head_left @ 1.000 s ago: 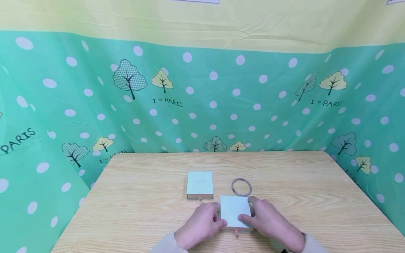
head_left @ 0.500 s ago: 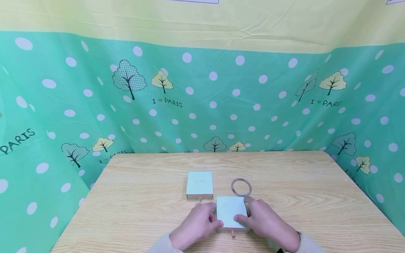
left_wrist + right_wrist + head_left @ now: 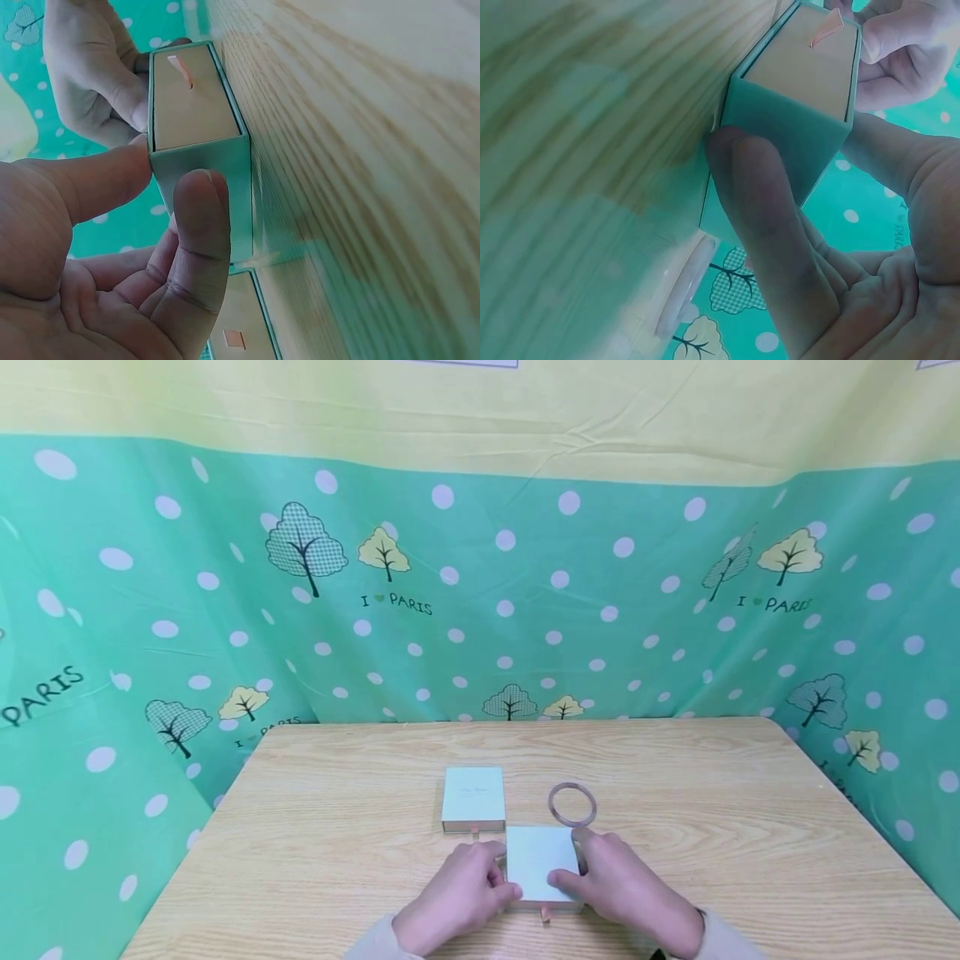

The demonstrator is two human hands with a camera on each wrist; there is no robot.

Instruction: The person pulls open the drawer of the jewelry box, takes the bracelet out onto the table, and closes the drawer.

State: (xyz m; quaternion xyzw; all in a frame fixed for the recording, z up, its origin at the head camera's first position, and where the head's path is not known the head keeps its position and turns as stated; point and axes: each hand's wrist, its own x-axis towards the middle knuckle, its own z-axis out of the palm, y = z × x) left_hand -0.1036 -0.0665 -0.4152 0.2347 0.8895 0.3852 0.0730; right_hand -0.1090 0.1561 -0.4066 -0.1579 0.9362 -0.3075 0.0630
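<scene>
A pale mint drawer box [image 3: 536, 858] rests on the table, with a pink ribbon tab [image 3: 545, 913] on its near side. My left hand [image 3: 459, 887] holds its left side; in the left wrist view the thumb lies at the box's top edge and a finger [image 3: 201, 217] against its side wall. The right side is gripped by my right hand [image 3: 622, 887], thumb on the lid and a finger [image 3: 761, 187] along the wall. In both wrist views the drawer's beige front [image 3: 196, 105] sits flush in the sleeve.
A second mint box [image 3: 473, 793] with a similar tab stands behind and left of the held one. Just behind the held box lies a greyish bangle [image 3: 572, 785]. Bare wooden table [image 3: 337, 827] surrounds them, and a green polka-dot curtain [image 3: 525, 635] hangs at the back.
The held box has slid a little to the left across the table, both hands moving with it. The other box and the bangle stay where they were.
</scene>
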